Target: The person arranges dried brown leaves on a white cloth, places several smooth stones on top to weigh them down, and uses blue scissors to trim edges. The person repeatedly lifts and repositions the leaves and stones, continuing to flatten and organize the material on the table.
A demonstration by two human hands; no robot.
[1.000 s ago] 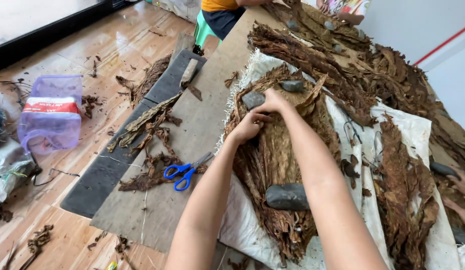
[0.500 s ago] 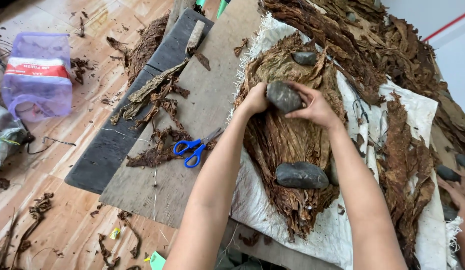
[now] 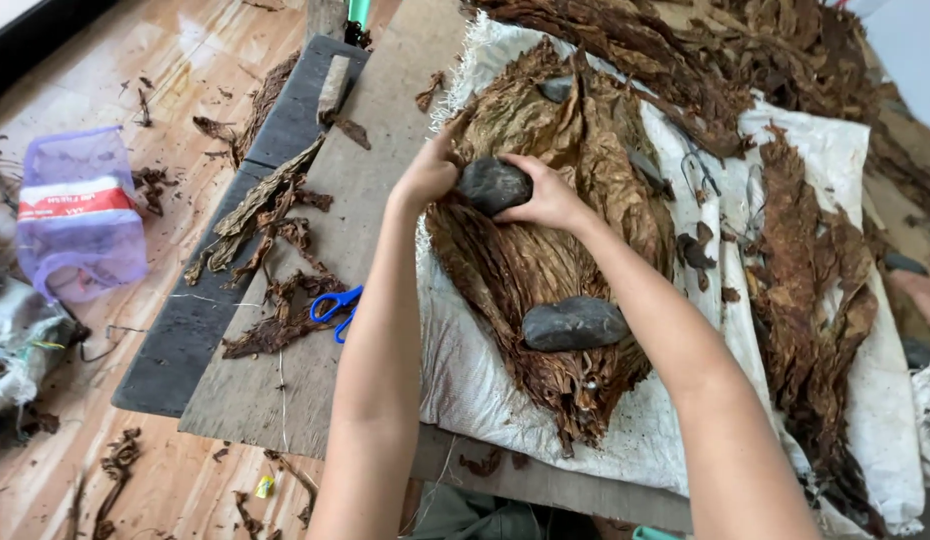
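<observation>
A stack of flat brown dried leaves [image 3: 545, 250] lies on a white cloth [image 3: 465, 370] over a wooden board. Both hands hold a dark grey stone [image 3: 493, 184] on top of the stack: my left hand [image 3: 425, 175] is at its left side and my right hand [image 3: 550, 195] cups its right side. A second dark stone [image 3: 575, 323] rests lower on the same stack, nearer to me. A small grey stone [image 3: 557, 88] sits at the stack's far end.
Blue-handled scissors [image 3: 337, 308] lie on the board [image 3: 285, 390] among leaf scraps [image 3: 275, 230]. A purple plastic bag [image 3: 77, 210] stands on the wooden floor at left. More dried leaves [image 3: 815, 290] cover the cloth at right and the back.
The view has shifted closer. Both hands with the dark stone have moved slightly down the leaf stack toward me, still clasping it.
</observation>
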